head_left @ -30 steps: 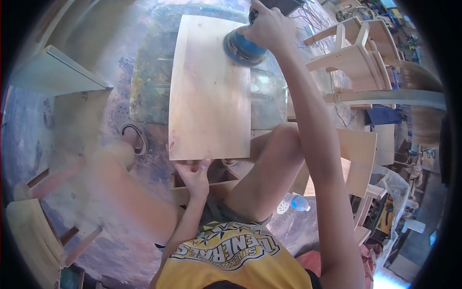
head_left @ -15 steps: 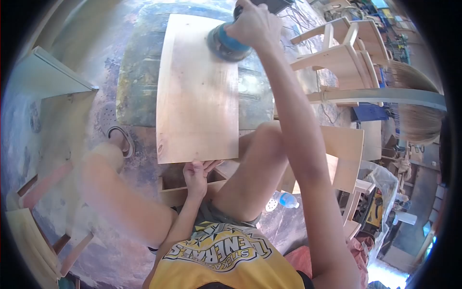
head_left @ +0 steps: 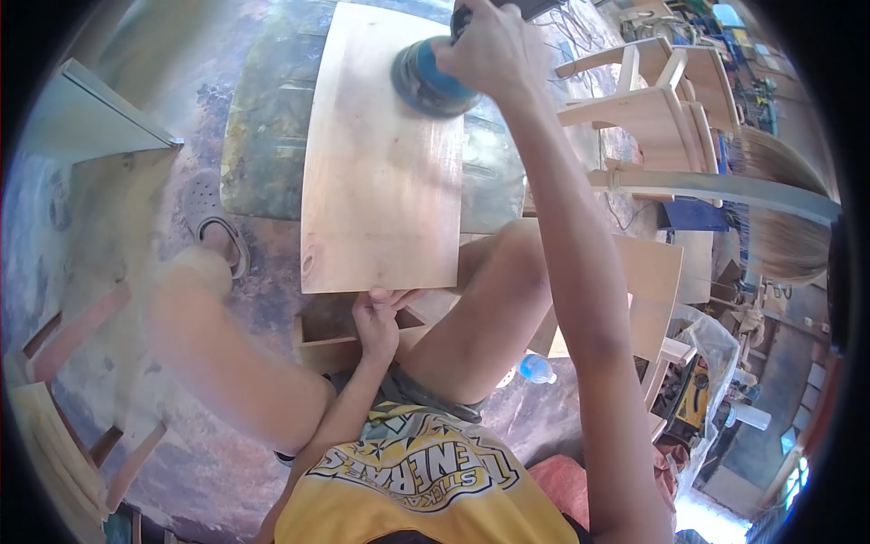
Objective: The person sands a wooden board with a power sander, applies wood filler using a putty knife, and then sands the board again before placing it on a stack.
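Note:
A pale wooden panel lies lengthwise in front of me, its near edge close to my lap. My right hand is closed around a blue and black power sander, whose round base rests on the panel's upper right part. At the near edge my left hand grips the panel, thumb by the top and fingers partly hidden below. A wooden box frame shows under that edge, between my legs.
Wooden chairs stand at the upper right, near a long pale bar. A plastic bottle lies right of my lap. Another board leans beyond my right knee. Stool-like frames sit at the left.
The view has shifted slightly, so the panel appears higher and a little to the right. Both hands keep their holds, and the sander sits slightly lower relative to the panel's far edge.

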The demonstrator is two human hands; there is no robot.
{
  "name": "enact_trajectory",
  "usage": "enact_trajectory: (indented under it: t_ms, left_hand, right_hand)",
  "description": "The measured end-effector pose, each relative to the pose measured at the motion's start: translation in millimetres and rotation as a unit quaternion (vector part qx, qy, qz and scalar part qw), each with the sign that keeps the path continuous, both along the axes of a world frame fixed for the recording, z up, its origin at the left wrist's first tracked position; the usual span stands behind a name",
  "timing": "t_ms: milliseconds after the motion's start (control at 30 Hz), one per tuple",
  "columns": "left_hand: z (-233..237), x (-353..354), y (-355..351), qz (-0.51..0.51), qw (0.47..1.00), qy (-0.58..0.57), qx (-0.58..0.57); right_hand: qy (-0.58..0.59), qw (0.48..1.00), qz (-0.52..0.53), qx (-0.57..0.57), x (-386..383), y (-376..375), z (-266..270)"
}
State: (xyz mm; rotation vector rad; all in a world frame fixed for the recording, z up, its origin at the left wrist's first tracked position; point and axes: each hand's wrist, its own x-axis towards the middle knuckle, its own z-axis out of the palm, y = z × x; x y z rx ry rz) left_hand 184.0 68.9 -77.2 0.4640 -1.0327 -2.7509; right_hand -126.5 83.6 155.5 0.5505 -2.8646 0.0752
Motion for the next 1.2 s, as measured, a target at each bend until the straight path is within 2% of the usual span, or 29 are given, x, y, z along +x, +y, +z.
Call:
enact_trajectory:
  t_ms: [100, 167, 267, 400, 467, 600, 733, 800, 1000, 1100, 1167, 1200]
  left_hand:
    - [12, -3, -1, -0.005, 0.999, -0.036, -0.017]
    - [18, -7, 2, 0.0, 0.999, -0.035, 0.0]
    - [7, -1, 1, 0.008, 1.0, -0.018, -0.004]
    - [12, -3, 2, 0.008, 1.0, -0.007, 0.012]
    - [9, -4, 2, -0.004, 1.0, -0.006, -0.003]
    - [20, -6, 5, 0.002, 0.999, -0.02, 0.047]
    - [21, -6, 4, 0.0, 0.998, -0.035, 0.053]
    - [19, -5, 3, 0.008, 0.998, -0.036, 0.053]
    - [15, -7, 5, -0.003, 0.998, -0.041, 0.052]
    - [12, -2, 6, -0.02, 0.998, -0.045, 0.05]
    - [21, -7, 1, 0.01, 0.999, -0.035, 0.03]
    - [20, -5, 2, 0.001, 0.999, -0.037, 0.027]
  right_hand:
    - [0.024, 1.0, 0.013, -0.01, 36, 12, -6]
    - [0.058, 0.996, 0.058, -0.033, 47, 17, -11]
    - [0.018, 0.999, -0.033, -0.037, 31, 11, -12]
    - [-0.006, 0.999, -0.011, -0.033, 13, 8, -11]
    - [0.004, 0.999, -0.042, -0.018, 36, -2, -4]
    - [0.045, 0.999, 0.001, -0.022, 70, 8, -12]
    - [0.057, 0.998, -0.003, -0.019, 41, 4, -15]
    - [0.022, 0.999, -0.041, 0.009, 27, -4, -9]
    - [0.032, 0.998, 0.02, 0.042, 56, 22, -20]
    - [0.025, 0.999, -0.004, 0.026, 43, 35, -24]
    - [0.011, 0.999, -0.026, 0.03, 19, 41, -21]
    - [0.039, 0.998, -0.001, 0.043, 12, 45, -24]
